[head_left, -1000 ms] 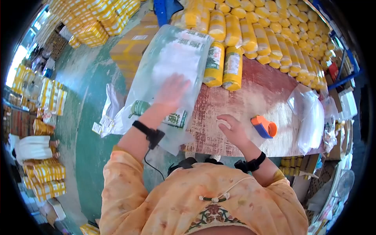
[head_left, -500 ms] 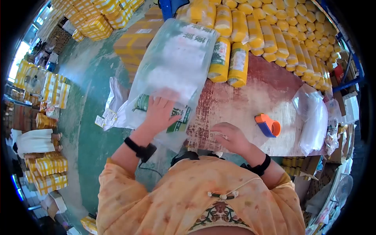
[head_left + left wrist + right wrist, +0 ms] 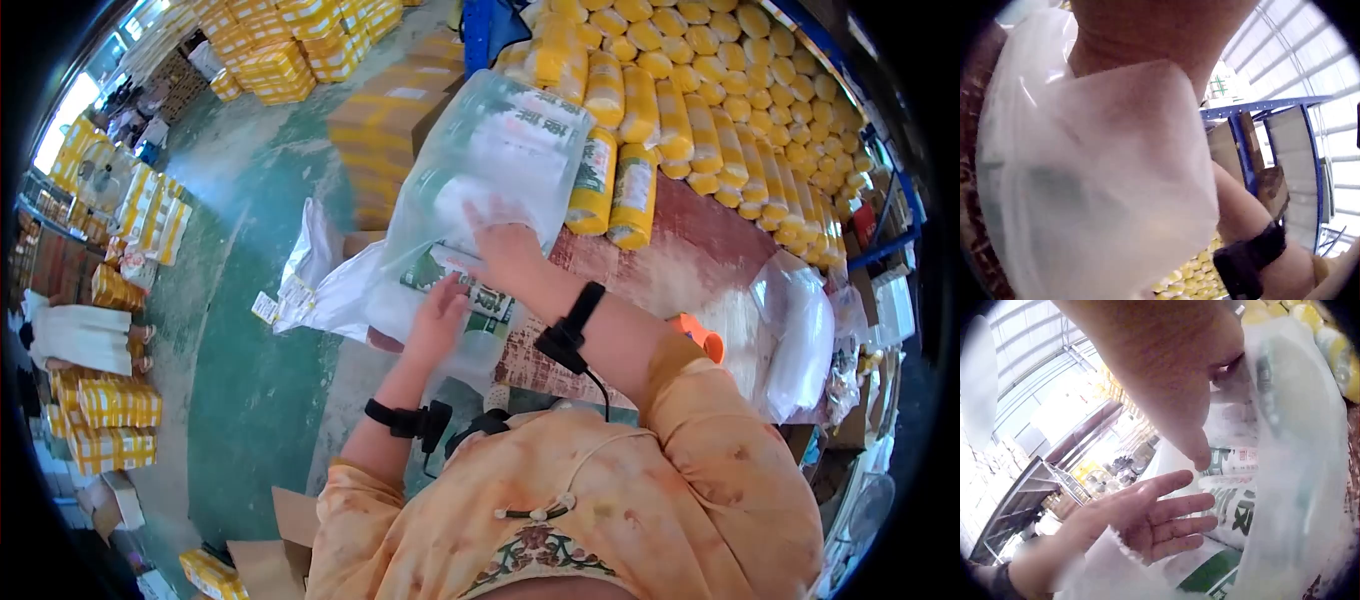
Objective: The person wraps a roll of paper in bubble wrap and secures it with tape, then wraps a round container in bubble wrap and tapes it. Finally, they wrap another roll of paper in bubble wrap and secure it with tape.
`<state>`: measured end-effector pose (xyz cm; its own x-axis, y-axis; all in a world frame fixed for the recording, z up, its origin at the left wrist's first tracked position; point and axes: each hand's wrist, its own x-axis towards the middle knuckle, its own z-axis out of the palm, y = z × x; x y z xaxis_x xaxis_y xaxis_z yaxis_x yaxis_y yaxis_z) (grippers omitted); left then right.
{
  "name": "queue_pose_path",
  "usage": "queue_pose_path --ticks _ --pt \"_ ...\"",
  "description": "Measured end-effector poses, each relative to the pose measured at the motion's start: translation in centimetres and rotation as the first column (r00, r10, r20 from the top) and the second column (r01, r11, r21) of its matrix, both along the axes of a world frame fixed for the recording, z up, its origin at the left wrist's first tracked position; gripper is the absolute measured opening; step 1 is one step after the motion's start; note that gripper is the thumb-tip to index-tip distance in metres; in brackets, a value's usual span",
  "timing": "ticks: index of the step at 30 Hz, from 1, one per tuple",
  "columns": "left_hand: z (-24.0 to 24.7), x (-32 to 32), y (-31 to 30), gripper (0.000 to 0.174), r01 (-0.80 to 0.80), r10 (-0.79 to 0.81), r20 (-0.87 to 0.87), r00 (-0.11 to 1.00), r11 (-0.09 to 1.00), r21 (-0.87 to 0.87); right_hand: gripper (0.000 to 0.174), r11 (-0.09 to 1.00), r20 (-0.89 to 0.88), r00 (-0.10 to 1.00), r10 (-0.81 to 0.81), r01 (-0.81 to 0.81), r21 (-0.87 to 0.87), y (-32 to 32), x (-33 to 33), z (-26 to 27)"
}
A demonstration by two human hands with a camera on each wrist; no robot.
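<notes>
Plastic bag [image 3: 500, 150], clear with green printing, is lying along the left edge of the table [image 3: 690, 265], its near end hanging over the edge towards the person. Closest in, the left hand [image 3: 438, 318] is reaching up from below the table edge and touching that near end at the green printed band. Its fingers are lying straight and slightly spread, gripping nothing (the right wrist view is showing its palm [image 3: 1154, 519] flat and open beside the film). Just beyond it, the right hand [image 3: 505, 250] is crossing over from the right and lying on the bag's middle, with the bag stretching away from it on the far side. Its fingertips are showing pale, as if veiled by the film. Whether they are curling on the plastic or only pressing it, I cannot tell. In the left wrist view the film [image 3: 1097, 187] is filling most of the frame, right against that hand.

To the right, an orange tape dispenser [image 3: 705, 338] is peeking out from behind the right forearm, and a heap of clear wrapping [image 3: 805, 320] is sitting near the table's right end. Past the bag, two yellow packs [image 3: 620, 195] are lying just beside its far corner, with a large pile of yellow packs [image 3: 720, 100] rising behind them. Brown boxes [image 3: 385, 140] are standing on the green floor [image 3: 250, 300] left of the table.
</notes>
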<state>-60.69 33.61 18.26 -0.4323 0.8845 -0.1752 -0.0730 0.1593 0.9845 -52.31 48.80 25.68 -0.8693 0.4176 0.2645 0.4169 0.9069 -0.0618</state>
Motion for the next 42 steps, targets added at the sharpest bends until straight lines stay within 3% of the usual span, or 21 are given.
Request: queue_pose_path --ticks 1,3,5,8,11,14,16,18,20,22,24,27,28,31,34,36,38,40,41,42 --pt "0.1 0.1 0.3 0.047 -0.043 0.040 0.114 0.993 0.999 0.021 0.073 0.991 0.125 0.992 -0.007 0.023 -0.128 0.2 -0.5 1.3" --pt "0.6 0.3 0.9 0.052 -0.114 0.095 0.333 0.938 0.993 0.040 0.076 0.972 0.151 0.989 0.011 0.025 -0.235 0.0 -0.7 1.7" --pt "0.3 0.4 1.9 0.056 -0.194 0.133 0.375 0.917 0.972 0.130 0.076 0.985 -0.021 0.999 0.041 -0.044 -0.166 -0.3 0.3 -0.1" --pt "0.9 0.6 3.7 0.061 -0.258 0.166 0.434 0.885 0.952 0.163 0.078 0.832 -0.195 0.961 -0.196 0.058 -0.551 -1.3 1.4 -0.9" --pt "1.7 -0.3 4.7 0.062 -0.296 0.213 0.468 0.857 0.949 0.111 0.082 0.848 -0.147 0.977 -0.157 0.057 -0.527 0.9 1.5 -4.0" --pt "2.3 -0.5 4.4 0.059 -0.266 0.240 0.469 0.850 0.964 -0.010 0.093 0.686 0.088 0.996 -0.031 0.085 -0.723 1.2 1.7 -0.9" --pt "1.4 -1.6 3.5 0.058 -0.178 0.215 0.373 0.903 0.975 -0.131 0.100 0.491 0.013 0.992 -0.127 0.074 -0.868 -0.3 3.0 1.2" --pt "1.9 -1.2 1.6 0.058 -0.181 0.171 0.504 0.846 0.983 -0.029 0.109 0.329 0.021 0.975 -0.222 0.095 -0.940 -1.8 4.0 -1.1" --pt "3.0 -0.2 0.9 0.057 -0.228 0.202 0.555 0.807 0.973 -0.023 0.112 0.154 -0.085 0.972 -0.219 -0.052 -0.987 -3.7 5.4 -4.5" --pt "4.0 2.0 1.3 0.058 -0.219 0.228 0.449 0.864 0.973 -0.072 0.117 0.036 -0.186 0.956 -0.228 -0.183 -0.982 -5.2 7.4 -4.5" --pt "3.9 3.4 1.6 0.058 -0.124 0.164 0.415 0.895 0.985 -0.122 0.113 0.133 -0.056 0.987 -0.153 -0.036 -0.990 -5.2 9.4 -2.4" --pt "3.0 5.9 0.8 0.057 -0.051 0.069 0.665 0.744 0.998 -0.047 0.109 0.282 0.057 0.998 0.026 0.048 -0.958 -4.1 13.0 0.9" --pt "3.1 7.2 0.1 0.054 -0.074 0.112 0.733 0.671 0.994 -0.083 0.107 0.330 0.085 0.991 0.100 0.048 -0.943 -3.8 14.5 2.0" --pt "4.0 11.9 -2.0 0.060 -0.156 0.132 0.770 0.625 0.987 -0.043 0.087 0.252 -0.049 0.940 0.337 -0.140 -0.958 -2.9 20.9 5.0" --pt "3.5 16.3 -3.4 0.070 -0.097 -0.158 0.777 0.610 0.958 0.271 0.063 0.155 -0.115 0.928 0.355 -0.180 -0.971 -0.4 27.5 2.8" --pt "1.6 17.1 -5.3 0.073 -0.113 -0.086 0.763 0.640 0.972 0.204 0.046 0.447 0.067 0.989 0.129 0.002 -0.894 1.7 33.6 3.0" --pt "1.5 18.5 -6.2 0.083 -0.119 -0.032 0.747 0.664 0.982 0.148 0.042 0.774 -0.157 0.982 -0.106 -0.017 -0.633 4.0 40.7 -2.9" --pt "3.1 22.5 -6.1 0.090 -0.182 0.031 0.721 0.692 0.974 0.133 0.038 0.806 -0.007 0.969 -0.245 0.199 -0.558 5.5 45.8 -2.2" --pt "3.6 24.1 -6.2 0.093 -0.217 0.064 0.705 0.706 0.968 0.129 0.038 0.799 -0.039 0.959 -0.281 0.211 -0.563 5.8 47.7 -2.7" --pt "3.8 25.3 -6.1 0.096 -0.163 -0.006 0.698 0.716 0.971 0.175 0.038 0.794 -0.071 0.947 -0.315 0.222 -0.566 6.1 49.3 -3.2"
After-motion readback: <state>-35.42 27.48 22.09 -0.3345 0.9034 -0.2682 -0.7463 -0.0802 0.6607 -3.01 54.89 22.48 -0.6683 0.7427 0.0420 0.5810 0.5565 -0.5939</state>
